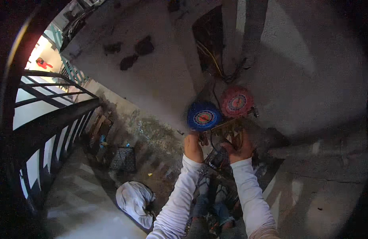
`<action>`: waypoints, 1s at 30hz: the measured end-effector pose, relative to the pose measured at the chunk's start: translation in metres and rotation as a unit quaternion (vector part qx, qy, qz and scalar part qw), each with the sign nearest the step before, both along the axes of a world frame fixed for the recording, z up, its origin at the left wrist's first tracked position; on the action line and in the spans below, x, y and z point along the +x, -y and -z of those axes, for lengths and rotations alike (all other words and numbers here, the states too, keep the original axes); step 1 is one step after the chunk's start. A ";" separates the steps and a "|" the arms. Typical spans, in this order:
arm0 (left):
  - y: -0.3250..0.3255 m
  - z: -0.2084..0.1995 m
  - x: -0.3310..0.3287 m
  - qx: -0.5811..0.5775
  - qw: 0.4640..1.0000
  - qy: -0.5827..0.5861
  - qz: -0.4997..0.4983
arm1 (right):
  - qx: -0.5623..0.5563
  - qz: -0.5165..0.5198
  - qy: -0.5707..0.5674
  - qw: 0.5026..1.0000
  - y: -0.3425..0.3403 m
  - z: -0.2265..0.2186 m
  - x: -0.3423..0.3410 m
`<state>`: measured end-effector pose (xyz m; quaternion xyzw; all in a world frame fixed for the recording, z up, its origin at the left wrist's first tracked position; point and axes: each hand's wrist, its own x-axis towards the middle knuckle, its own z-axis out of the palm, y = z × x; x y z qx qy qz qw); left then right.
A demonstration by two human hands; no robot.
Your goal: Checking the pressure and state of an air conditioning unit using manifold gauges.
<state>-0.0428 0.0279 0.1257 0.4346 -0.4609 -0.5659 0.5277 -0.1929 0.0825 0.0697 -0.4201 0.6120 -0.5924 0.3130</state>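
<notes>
A manifold gauge set (225, 126) is held up in front of me, its brass-coloured body lying slightly tilted between my hands. On its left sits a round blue gauge (204, 116); the red gauge (236, 102) is on the right and a little higher. My left hand (193, 147) is closed at the lower left end, under the blue gauge. The right end is gripped by my right hand (241, 148), thumb turned inward. Fingertips of both hands are partly hidden behind the body. A dark hose (215, 93) shows between the two gauges.
A dark metal railing (56, 115) runs along the left. White cloth or a bag (133, 201) lies at lower left, near a dark patterned bag (123, 159). Cables (216, 65) come from an opening in the wall (160, 83). My feet (221, 192) are below my hands.
</notes>
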 end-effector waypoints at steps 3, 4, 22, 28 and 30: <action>0.001 0.014 0.001 0.004 0.999 -0.043 -0.008 | -0.008 0.009 0.009 1.000 -0.002 0.004 0.003; 0.002 0.023 0.004 -0.002 0.999 -0.047 -0.008 | 0.003 0.017 -0.003 1.000 -0.002 0.005 0.005; 0.005 0.068 0.022 -0.112 0.986 0.107 -0.064 | 0.023 -0.007 0.009 1.000 -0.004 -0.034 0.008; 0.000 0.030 0.005 0.035 0.996 -0.072 -0.042 | 0.025 0.007 0.114 0.993 -0.008 -0.025 0.010; 0.000 0.025 0.003 0.033 0.997 -0.065 -0.038 | 0.067 0.007 0.111 0.992 -0.007 -0.022 0.008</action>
